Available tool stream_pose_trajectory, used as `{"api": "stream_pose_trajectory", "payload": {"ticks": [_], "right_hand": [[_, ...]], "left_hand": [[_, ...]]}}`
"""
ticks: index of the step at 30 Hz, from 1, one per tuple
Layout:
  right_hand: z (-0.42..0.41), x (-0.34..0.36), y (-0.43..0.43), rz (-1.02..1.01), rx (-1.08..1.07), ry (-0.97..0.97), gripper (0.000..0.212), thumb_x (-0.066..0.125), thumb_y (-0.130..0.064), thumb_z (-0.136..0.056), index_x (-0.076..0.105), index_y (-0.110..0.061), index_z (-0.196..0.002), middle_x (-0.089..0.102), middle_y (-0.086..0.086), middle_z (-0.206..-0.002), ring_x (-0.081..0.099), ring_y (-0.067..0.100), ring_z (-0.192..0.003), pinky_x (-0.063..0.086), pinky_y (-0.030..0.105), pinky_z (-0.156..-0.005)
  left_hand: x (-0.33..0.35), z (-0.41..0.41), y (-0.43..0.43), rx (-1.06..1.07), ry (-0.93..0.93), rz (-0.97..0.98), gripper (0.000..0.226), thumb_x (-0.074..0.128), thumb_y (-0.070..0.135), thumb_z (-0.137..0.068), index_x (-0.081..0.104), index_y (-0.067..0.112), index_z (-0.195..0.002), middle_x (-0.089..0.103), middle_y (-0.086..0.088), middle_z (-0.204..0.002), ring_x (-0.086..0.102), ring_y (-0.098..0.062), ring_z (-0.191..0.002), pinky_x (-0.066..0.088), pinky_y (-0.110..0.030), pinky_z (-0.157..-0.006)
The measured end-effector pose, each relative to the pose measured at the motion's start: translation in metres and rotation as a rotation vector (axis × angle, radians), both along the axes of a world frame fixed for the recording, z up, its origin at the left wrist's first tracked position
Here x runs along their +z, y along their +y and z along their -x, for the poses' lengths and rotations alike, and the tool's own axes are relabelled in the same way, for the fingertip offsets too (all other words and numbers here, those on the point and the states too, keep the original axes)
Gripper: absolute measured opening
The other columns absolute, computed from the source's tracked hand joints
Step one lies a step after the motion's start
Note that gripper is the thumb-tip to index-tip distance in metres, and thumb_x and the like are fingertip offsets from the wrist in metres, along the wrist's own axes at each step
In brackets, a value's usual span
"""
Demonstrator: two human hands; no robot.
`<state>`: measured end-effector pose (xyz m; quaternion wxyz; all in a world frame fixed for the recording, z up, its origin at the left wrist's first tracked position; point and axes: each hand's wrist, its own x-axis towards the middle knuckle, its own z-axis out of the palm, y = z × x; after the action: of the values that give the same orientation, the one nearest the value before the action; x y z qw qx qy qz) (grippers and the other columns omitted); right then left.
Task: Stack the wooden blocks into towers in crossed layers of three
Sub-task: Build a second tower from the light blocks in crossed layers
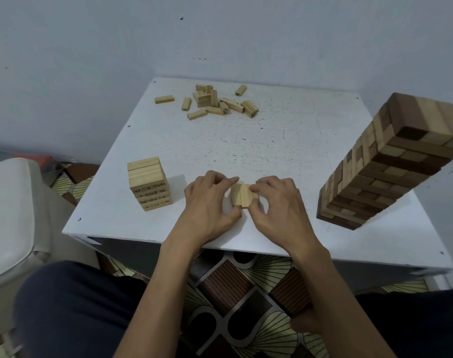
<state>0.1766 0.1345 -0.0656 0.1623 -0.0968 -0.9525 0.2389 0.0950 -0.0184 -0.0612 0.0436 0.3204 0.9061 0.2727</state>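
a small cluster of pale wooden blocks (242,196) lies side by side on the white speckled tabletop (284,130), near its front edge and between the person's two hands. the left grip (210,202) pinches the cluster from its left side with curled fingers and thumb, and the right grip (279,202) pinches it from the right in the same way, so both are grasping the blocks. it looks like about three blocks, though the fingers hide the exact count

judging by this, the step in hand is squaring up the bottom layer of a new tower. the next move calls for freeing a hand without nudging the row, reaching to the loose heap of pale blocks (220,103) at the far side, and laying three across the first row

just left stands a short pale block tower (149,186). well to the right stands a tall tower of dark and light blocks (388,161)

printed numbers mark the short tower's block ends; "14" and perhaps "10" can be read, the rest blur. no brand shows
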Motion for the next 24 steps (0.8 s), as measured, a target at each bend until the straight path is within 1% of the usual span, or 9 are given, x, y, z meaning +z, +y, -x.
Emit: {"api": "stream_pose_trajectory", "payload": {"ticks": [2, 4, 8, 11, 14, 19, 22, 24], "right_hand": [[-0.002, 0.004, 0.000, 0.024, 0.023, -0.051, 0.046, 0.049, -0.033, -0.084, 0.064, -0.019, -0.125, 0.059, -0.003, -0.131, 0.046, 0.021, -0.116, 0.041, 0.038, -0.097], [-0.004, 0.004, 0.002, 0.038, 0.057, -0.075, 0.050, 0.052, -0.035, -0.084, 0.060, -0.021, -0.131, 0.055, -0.004, -0.139, 0.043, 0.021, -0.121, 0.036, 0.038, -0.101], [-0.005, -0.003, 0.007, 0.041, 0.090, -0.050, 0.043, 0.062, -0.027, -0.088, 0.061, -0.023, -0.131, 0.057, -0.006, -0.137, 0.043, 0.021, -0.116, 0.039, 0.042, -0.100], [-0.006, -0.005, 0.009, 0.053, 0.094, -0.039, 0.040, 0.065, -0.029, -0.089, 0.062, -0.023, -0.129, 0.057, -0.007, -0.136, 0.041, 0.018, -0.115, 0.039, 0.041, -0.100], [-0.008, -0.004, 0.012, 0.075, 0.108, -0.044, 0.044, 0.067, -0.031, -0.089, 0.060, -0.024, -0.132, 0.057, -0.009, -0.135, 0.038, 0.014, -0.116, 0.040, 0.038, -0.101], [-0.007, 0.001, 0.017, 0.138, 0.140, -0.102, 0.053, 0.067, -0.032, -0.090, 0.050, -0.031, -0.140, 0.052, -0.019, -0.137, 0.030, 0.001, -0.119, 0.036, 0.026, -0.101], [-0.006, 0.002, 0.020, 0.199, 0.156, -0.149, 0.060, 0.069, -0.035, -0.089, 0.045, -0.035, -0.144, 0.051, -0.016, -0.136, 0.028, -0.003, -0.123, 0.033, 0.017, -0.096], [-0.005, 0.002, 0.022, 0.239, 0.158, -0.185, 0.064, 0.071, -0.038, -0.087, 0.043, -0.038, -0.145, 0.048, -0.013, -0.135, 0.027, -0.005, -0.123, 0.030, 0.010, -0.090]], "left_hand": [[0.001, 0.003, 0.000, -0.047, -0.026, -0.002, 0.067, 0.056, 0.048, -0.082, 0.044, 0.031, -0.145, 0.039, 0.009, -0.146, 0.034, -0.014, -0.132, 0.015, -0.030, -0.107], [0.003, 0.007, 0.001, -0.091, -0.050, 0.040, 0.067, 0.065, 0.043, -0.087, 0.040, 0.033, -0.148, 0.035, 0.012, -0.154, 0.030, -0.015, -0.138, 0.016, -0.033, -0.110], [0.006, 0.010, 0.001, -0.115, -0.048, 0.061, 0.065, 0.067, 0.041, -0.090, 0.039, 0.032, -0.148, 0.044, 0.010, -0.150, 0.036, -0.018, -0.136, 0.023, -0.038, -0.111], [0.005, 0.010, 0.000, -0.138, -0.077, 0.026, 0.065, 0.068, 0.037, -0.090, 0.040, 0.030, -0.148, 0.050, 0.007, -0.145, 0.042, -0.018, -0.131, 0.030, -0.043, -0.111], [0.007, 0.011, -0.001, -0.154, -0.107, -0.007, 0.066, 0.070, 0.032, -0.090, 0.040, 0.028, -0.149, 0.054, 0.007, -0.141, 0.045, -0.017, -0.126, 0.033, -0.041, -0.109], [0.009, 0.013, -0.004, -0.173, -0.127, -0.013, 0.071, 0.072, 0.035, -0.087, 0.039, 0.033, -0.149, 0.056, 0.013, -0.137, 0.048, -0.011, -0.120, 0.036, -0.040, -0.107], [0.012, 0.013, -0.004, -0.178, -0.126, -0.002, 0.074, 0.073, 0.035, -0.086, 0.036, 0.032, -0.151, 0.056, 0.013, -0.137, 0.048, -0.010, -0.120, 0.035, -0.038, -0.107], [0.012, 0.013, -0.003, -0.176, -0.135, -0.012, 0.076, 0.074, 0.034, -0.086, 0.035, 0.030, -0.151, 0.056, 0.013, -0.137, 0.048, -0.009, -0.120, 0.035, -0.030, -0.105]]}}
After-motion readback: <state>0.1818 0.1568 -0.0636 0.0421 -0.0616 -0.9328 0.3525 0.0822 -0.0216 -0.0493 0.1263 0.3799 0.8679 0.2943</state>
